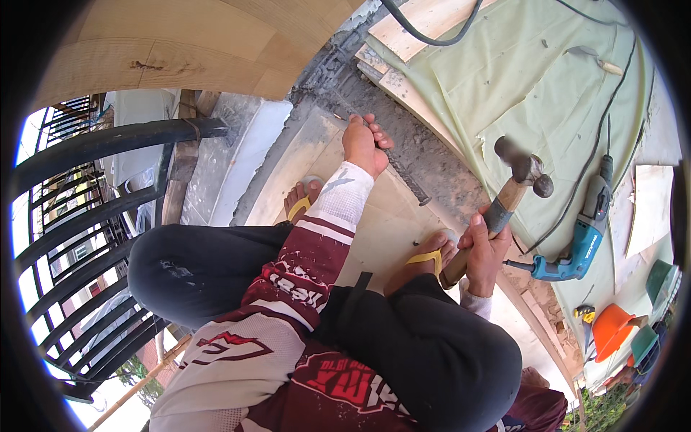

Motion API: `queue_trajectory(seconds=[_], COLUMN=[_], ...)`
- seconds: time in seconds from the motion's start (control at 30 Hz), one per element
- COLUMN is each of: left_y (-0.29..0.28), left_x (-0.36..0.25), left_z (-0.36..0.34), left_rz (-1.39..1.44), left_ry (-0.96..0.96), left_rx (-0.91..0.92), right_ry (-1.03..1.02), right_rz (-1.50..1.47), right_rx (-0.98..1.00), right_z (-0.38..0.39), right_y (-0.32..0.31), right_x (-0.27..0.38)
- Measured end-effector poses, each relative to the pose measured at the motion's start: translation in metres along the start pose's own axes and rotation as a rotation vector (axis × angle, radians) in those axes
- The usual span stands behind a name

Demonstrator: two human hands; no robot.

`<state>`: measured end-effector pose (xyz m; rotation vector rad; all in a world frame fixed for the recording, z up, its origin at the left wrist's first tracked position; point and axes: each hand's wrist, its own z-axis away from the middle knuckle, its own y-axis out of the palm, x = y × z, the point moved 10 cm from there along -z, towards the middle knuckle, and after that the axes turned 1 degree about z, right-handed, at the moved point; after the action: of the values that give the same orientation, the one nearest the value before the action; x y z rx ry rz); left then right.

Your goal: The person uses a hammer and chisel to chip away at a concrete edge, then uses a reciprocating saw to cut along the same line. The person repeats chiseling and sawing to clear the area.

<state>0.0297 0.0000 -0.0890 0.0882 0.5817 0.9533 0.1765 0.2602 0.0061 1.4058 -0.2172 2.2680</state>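
Note:
My left hand (366, 146) is wrapped around a dark metal chisel (409, 182). Its flat struck end points back toward me, while the far end reaches the rough grey mortar (345, 83) beside a tile edge. My right hand (486, 252) grips a hammer (509, 200) by its wooden handle, which has a dark band below the head. The hammer's metal head is raised to the right of the chisel, apart from it, and partly blurred. Under my sandalled feet lies a pale tiled surface (309, 155).
A teal power drill (572, 255) with a long bit and a cord rests on a pale green sheet (461, 93) at the right. A trowel (608, 66) lies farther off. Black railings (93, 155) stand at the left, a large wood-patterned panel (194, 50) beyond. An orange container (610, 331) sits lower right.

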Motion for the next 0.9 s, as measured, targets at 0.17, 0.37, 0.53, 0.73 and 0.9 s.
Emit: queue_trajectory(seconds=[0.17, 0.37, 0.53, 0.73, 0.9], left_y=[0.014, 0.033, 0.080, 0.089, 0.076], left_x=[-0.016, -0.038, -0.047, -0.048, -0.045], left_z=[-0.005, -0.021, -0.022, -0.027, -0.034], left_rz=[0.005, 0.173, 0.485, 0.547, 0.504], left_ry=[0.044, -0.064, -0.045, -0.049, 0.002], left_rx=[0.035, 0.065, 0.052, -0.005, 0.036], right_ry=[0.017, -0.002, -0.342, -0.761, -0.127], right_rz=[0.019, 0.004, 0.050, -0.451, 0.041], right_rx=[0.011, 0.012, -0.076, -0.055, 0.256], right_z=[0.006, 0.010, 0.013, 0.023, -0.017], right_y=[0.000, 0.005, -0.006, -0.006, 0.083], right_x=[-0.011, -0.008, 0.043, 0.136, 0.039])
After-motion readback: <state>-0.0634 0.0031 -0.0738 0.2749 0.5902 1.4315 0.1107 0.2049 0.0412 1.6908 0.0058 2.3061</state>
